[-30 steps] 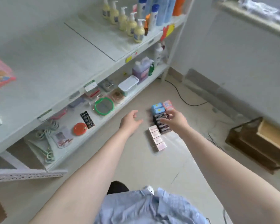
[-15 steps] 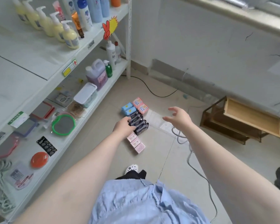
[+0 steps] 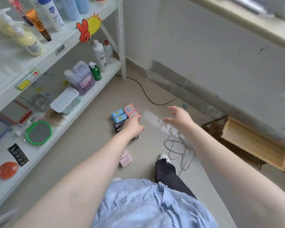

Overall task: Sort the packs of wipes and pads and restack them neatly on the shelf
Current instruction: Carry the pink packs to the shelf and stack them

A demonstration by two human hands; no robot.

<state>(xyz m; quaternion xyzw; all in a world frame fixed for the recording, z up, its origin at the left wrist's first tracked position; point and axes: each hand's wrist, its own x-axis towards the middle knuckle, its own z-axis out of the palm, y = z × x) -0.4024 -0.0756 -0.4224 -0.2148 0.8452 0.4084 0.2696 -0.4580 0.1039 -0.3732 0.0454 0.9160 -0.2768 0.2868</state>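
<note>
Packs [image 3: 122, 115] lie on the floor under my left hand [image 3: 133, 125], grip hidden; right hand [image 3: 179, 118] hovers beside them, fingers spread, empty.

Green-rimmed mirror [image 3: 38, 132] on the low shelf — grey cable [image 3: 178, 149] coiled on floor.

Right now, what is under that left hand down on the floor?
Under the left hand lie dark packs in a row on the tiled floor, mostly covered. Their number and whether the fingers grip one cannot be seen.
</note>
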